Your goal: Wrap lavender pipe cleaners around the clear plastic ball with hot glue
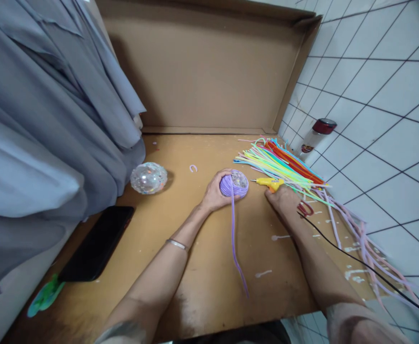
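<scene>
My left hand [216, 192] is closed around a clear ball partly wrapped in purple pipe cleaner [226, 186]. A patch of the ball's sparkly clear surface [239, 180] shows at its upper right. From the ball a loose purple strand [235, 239] hangs toward me over the table. My right hand [284, 199] grips a yellow hot glue gun [269, 183], its nozzle pointing left, a short gap from the ball. The fingers under the glue gun are partly hidden. Beside the right wrist lie dark red scissors handles [305, 209].
Many coloured pipe cleaners [277, 162] lie at the back right, with pale purple ones [363, 239] along the right edge. A second clear ball [148, 178], a black phone [98, 243] and a grey curtain [51, 119] are left. A jar [315, 136] stands by the tiles. A black cord [353, 258] runs right.
</scene>
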{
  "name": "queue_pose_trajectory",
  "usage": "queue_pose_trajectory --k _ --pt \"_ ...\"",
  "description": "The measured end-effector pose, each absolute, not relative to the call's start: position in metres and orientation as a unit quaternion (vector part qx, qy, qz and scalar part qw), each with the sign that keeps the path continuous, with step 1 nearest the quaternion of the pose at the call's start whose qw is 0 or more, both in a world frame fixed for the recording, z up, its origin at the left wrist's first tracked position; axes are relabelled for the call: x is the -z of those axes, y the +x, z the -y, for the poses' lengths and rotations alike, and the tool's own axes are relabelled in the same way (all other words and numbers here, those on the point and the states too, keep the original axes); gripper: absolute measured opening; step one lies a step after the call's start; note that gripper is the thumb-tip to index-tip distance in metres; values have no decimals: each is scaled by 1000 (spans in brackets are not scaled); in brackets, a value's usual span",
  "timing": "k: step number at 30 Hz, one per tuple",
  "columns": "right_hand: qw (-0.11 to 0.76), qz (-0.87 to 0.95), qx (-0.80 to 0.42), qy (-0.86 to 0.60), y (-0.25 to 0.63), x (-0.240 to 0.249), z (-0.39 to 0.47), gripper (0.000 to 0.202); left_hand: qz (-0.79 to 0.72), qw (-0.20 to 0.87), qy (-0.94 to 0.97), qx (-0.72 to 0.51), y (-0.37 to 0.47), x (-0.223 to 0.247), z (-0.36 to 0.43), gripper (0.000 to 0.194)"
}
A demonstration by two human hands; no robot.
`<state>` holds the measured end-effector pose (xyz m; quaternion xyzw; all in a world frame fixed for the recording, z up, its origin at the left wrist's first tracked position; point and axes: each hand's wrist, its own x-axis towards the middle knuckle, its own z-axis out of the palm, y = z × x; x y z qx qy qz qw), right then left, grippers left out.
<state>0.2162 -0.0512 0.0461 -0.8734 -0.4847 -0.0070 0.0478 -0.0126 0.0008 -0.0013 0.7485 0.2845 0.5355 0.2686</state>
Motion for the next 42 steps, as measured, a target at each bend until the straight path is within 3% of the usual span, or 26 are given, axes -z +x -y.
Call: queue_pose_trajectory --k 15,25,31,42 --pt "215 486 72 -844 205 -82 58 48 -325 322 726 -514 -13 -4 5 83" --pt "182 577 143 -783 177 -130 51 42 -296 331 725 -526 -12 -4 2 78" --pt "154 597 158 -771 172 -131 56 38 -342 332 723 -500 -14 -8 6 91" --pt "148 614 147 -761 170 -119 54 35 -354 334 726 -487 -14 -12 8 88"
